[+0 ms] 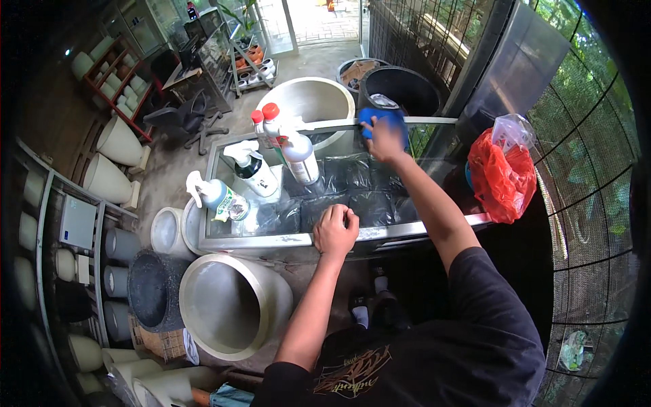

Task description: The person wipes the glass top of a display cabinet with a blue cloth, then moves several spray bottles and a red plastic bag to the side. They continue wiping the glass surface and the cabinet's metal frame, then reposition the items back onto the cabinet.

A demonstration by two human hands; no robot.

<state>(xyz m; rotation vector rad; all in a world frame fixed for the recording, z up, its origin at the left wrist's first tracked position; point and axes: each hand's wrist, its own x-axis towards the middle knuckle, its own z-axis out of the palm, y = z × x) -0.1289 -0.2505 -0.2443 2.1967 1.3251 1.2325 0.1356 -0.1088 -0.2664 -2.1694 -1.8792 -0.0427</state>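
Blue cloth, pt. hidden, blurry, under R hand nr metal rail.

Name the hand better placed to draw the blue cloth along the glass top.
Likely the right hand: it is on the blue cloth at the far edge of the glass top, while the left hand rests at the near edge.
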